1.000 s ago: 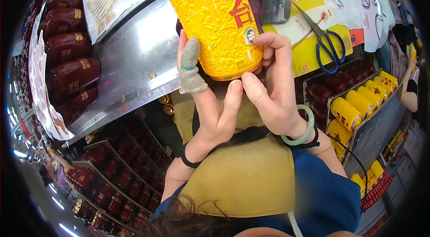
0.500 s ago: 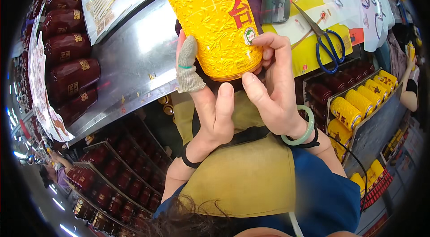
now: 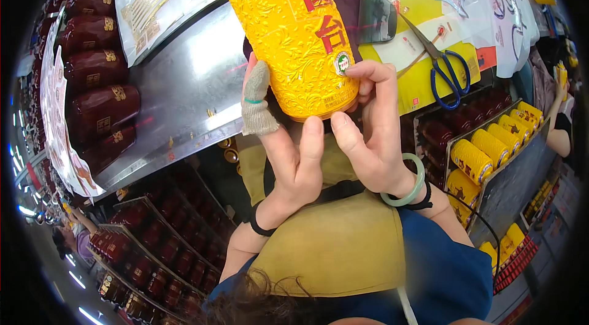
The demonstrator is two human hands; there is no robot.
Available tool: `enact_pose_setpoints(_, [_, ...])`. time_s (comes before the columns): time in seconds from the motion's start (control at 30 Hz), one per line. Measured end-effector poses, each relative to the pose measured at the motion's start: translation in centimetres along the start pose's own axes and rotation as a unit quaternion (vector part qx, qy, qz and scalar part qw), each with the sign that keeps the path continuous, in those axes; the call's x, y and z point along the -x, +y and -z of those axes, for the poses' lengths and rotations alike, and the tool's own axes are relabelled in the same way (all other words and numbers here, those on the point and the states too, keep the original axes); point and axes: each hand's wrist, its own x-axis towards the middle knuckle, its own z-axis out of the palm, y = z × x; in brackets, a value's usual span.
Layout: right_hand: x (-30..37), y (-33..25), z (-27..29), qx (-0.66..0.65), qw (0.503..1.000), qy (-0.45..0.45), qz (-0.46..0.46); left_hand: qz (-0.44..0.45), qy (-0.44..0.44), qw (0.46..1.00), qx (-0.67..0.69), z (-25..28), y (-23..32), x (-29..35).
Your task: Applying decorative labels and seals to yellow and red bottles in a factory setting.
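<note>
A yellow bottle (image 3: 285, 36) with an embossed scroll pattern and red characters lies tilted between my hands, its base toward me. My left hand (image 3: 285, 153) holds its left side and base; a grey knitted finger cot covers one finger. My right hand (image 3: 374, 122), with a pale green bangle (image 3: 412, 189) at the wrist, holds the lower right side. Its index fingertip touches beside a small round green-and-white sticker (image 3: 342, 63). Both thumbs rest at the base rim. The fingers underneath are hidden.
Blue-handled scissors (image 3: 450, 79) and a dark scraper-like blade (image 3: 377, 16) lie right of the bottle on a yellow sheet. Sticker sheets (image 3: 162, 3) and dark red bottles (image 3: 101, 107) are at left. Racks of dark red bottles (image 3: 169, 248) and yellow bottles (image 3: 472, 161) stand on either side.
The bottle and both hands have shifted slightly down in view, toward me. My left thumb now presses against the base rim. Both hands keep their hold.
</note>
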Motion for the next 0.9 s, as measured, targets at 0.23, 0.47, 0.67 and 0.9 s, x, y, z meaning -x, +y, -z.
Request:
enact_pose_setpoints(0.23, [-0.9,0.2,0.2,0.019,1.000,-0.001,0.025,0.018,-0.004,0.999,-0.036,-0.2,-0.1,-0.4])
enact_pose_setpoints(0.47, [-0.2,-1.5,1.3,-0.040,0.999,-0.017,-0.018,-0.011,0.003,1.000,-0.013,-0.4,1.1,-0.5])
enact_pose_setpoints(0.67, [-0.1,-1.9,2.9,-0.221,0.974,-0.019,-0.042,0.023,0.014,0.999,-0.024,0.3,0.3,0.0])
enact_pose_setpoints(0.9, [-0.9,-5.1,6.3,-0.128,0.937,0.211,0.247,-0.004,0.005,0.999,0.037,-0.5,0.7,-0.7])
